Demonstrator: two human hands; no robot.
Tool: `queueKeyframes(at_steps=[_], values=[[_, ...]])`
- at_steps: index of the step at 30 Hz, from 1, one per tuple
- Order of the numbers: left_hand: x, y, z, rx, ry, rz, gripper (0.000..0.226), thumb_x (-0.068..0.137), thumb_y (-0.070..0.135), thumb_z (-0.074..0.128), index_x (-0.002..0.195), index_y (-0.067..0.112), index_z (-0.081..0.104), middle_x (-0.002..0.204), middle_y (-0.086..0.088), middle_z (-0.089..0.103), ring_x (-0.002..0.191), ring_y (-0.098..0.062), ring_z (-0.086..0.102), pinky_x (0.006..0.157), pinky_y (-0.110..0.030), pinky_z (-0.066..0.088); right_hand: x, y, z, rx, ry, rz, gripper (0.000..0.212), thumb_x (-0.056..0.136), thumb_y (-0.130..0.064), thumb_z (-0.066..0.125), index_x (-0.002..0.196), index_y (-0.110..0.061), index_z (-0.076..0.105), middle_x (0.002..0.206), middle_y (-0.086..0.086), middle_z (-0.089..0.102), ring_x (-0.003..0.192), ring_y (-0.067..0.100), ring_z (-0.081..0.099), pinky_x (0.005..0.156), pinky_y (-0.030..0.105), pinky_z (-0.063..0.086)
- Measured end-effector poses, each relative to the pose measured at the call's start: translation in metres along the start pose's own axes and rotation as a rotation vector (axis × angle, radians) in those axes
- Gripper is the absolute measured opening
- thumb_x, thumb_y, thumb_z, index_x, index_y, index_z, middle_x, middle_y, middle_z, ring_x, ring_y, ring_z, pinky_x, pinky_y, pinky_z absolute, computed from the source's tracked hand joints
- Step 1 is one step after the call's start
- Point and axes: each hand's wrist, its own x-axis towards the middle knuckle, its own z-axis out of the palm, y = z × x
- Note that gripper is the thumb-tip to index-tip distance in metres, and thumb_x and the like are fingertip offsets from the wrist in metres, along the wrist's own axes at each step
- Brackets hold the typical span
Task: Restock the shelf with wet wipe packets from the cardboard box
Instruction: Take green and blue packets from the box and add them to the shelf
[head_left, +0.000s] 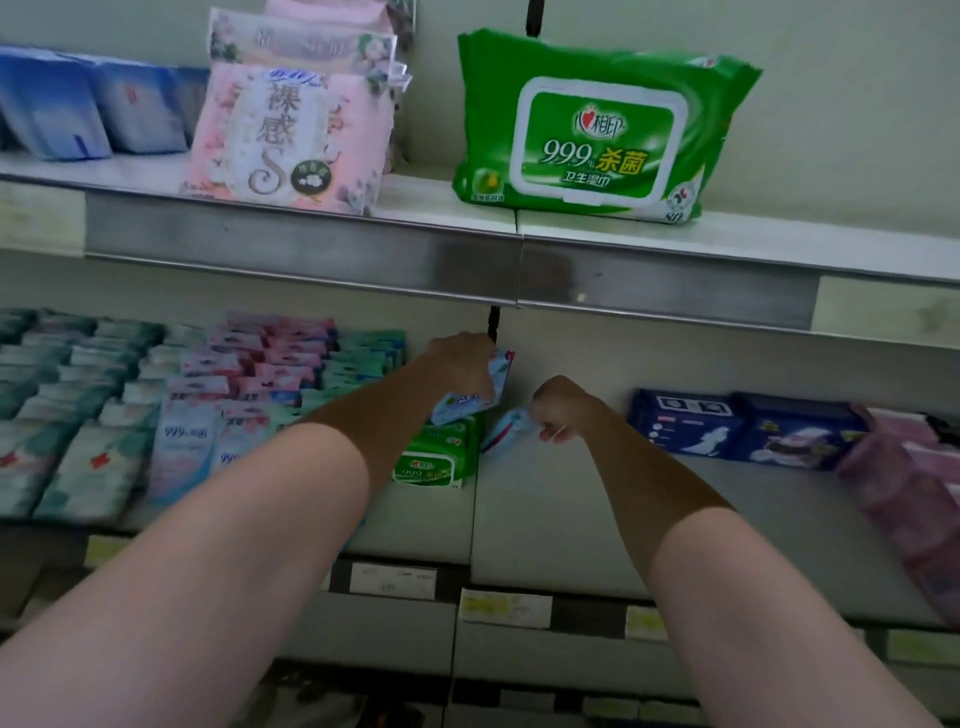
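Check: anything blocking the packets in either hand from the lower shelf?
Nothing visible. The left hand holds light blue packets just above the green wipe packs; the right hand holds another packet over bare lower shelf.

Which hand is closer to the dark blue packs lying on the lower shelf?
Right. The right hand, pinching a light blue packet, is just left of the dark blue packs; the left hand is farther left, above the green packs.
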Motion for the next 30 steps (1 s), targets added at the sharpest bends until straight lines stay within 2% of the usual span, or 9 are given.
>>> queueKeyframes(at_steps=[6,8,11,13,16,19,24,27,30], values=[[0.004,0.004,-0.001,0.02,-0.003,-0.033,0.059,0.08,0.032,0.074,0.13,0.012,0.048,0.122,-0.009,0.058,0.107,-0.026,0.058,0.086,-0.033,0.043,0.018,-0.002,-0.01,-0.004,0.12,0.015,0.024,0.092,-0.011,0.063,0.073,-0.002,0.053,0.071,0.015,0.056,0.059,0.026,0.059,0.049,0.031,0.049],[0.004,0.004,-0.001,0.017,-0.005,-0.037,0.056,0.081,0.031,0.074,0.128,0.012,0.048,0.12,-0.008,0.059,0.105,-0.025,0.058,0.084,-0.032,0.042,0.024,-0.005,-0.011,0.022,0.147,-0.023,0.019,0.09,-0.011,0.066,0.077,0.0,0.058,0.075,0.017,0.064,0.067,0.031,0.067,0.063,0.038,0.06],[0.004,0.004,-0.001,0.015,-0.001,-0.041,0.058,0.081,0.033,0.074,0.128,0.011,0.049,0.12,-0.008,0.058,0.104,-0.025,0.057,0.08,-0.031,0.041,0.041,-0.004,-0.01,-0.034,0.226,-0.12,0.013,0.083,-0.006,0.069,0.09,0.005,0.071,0.09,0.016,0.072,0.083,0.032,0.072,0.08,0.038,0.06],[0.005,0.005,0.0,0.012,-0.005,-0.043,0.06,0.081,0.032,0.074,0.13,0.011,0.047,0.121,-0.008,0.058,0.104,-0.025,0.057,0.08,-0.031,0.041,0.041,-0.002,-0.008,0.02,0.249,-0.154,0.019,0.086,-0.009,0.067,0.1,0.004,0.069,0.095,0.015,0.072,0.084,0.031,0.072,0.079,0.038,0.06],[0.007,0.006,0.001,0.017,-0.025,-0.046,0.059,0.081,0.031,0.074,0.13,0.01,0.047,0.12,-0.009,0.058,0.1,-0.023,0.056,0.079,-0.03,0.042,0.03,0.002,-0.006,0.072,0.297,-0.163,0.028,0.093,-0.009,0.06,0.117,-0.001,0.049,0.099,0.009,0.059,0.082,0.026,0.062,0.068,0.031,0.054],[0.007,0.008,0.0,0.01,-0.034,-0.063,0.059,0.082,0.03,0.073,0.13,0.01,0.047,0.119,-0.009,0.058,0.102,-0.024,0.058,0.079,-0.03,0.043,0.029,0.01,-0.004,0.079,0.317,-0.213,0.039,0.095,-0.005,0.051,0.132,-0.006,0.038,0.111,0.017,0.055,0.086,0.026,0.057,0.068,0.031,0.049],[0.005,0.011,-0.004,-0.034,-0.042,-0.08,0.049,0.081,0.022,0.072,0.123,0.009,0.05,0.114,-0.01,0.058,0.094,-0.023,0.058,0.078,-0.031,0.046,0.024,0.017,-0.006,-0.006,0.293,-0.222,0.028,0.095,-0.011,0.053,0.121,-0.003,0.045,0.118,0.02,0.058,0.088,0.025,0.056,0.068,0.031,0.046],[0.004,0.017,-0.006,-0.099,-0.039,-0.032,0.049,0.076,0.023,0.08,0.115,0.009,0.055,0.113,-0.011,0.059,0.091,-0.023,0.06,0.079,-0.033,0.053,0.016,0.023,-0.01,-0.084,0.268,-0.231,0.031,0.094,-0.013,0.056,0.123,-0.002,0.049,0.123,0.019,0.058,0.1,0.029,0.058,0.07,0.029,0.043],[0.004,0.026,-0.009,-0.152,0.007,0.032,0.047,0.077,0.017,0.08,0.113,0.01,0.051,0.109,-0.013,0.058,0.086,-0.023,0.057,0.067,-0.029,0.047,0.013,0.031,-0.012,-0.105,0.253,-0.233,0.034,0.091,-0.016,0.061,0.121,-0.001,0.054,0.121,0.019,0.061,0.102,0.031,0.061,0.069,0.028,0.043]])
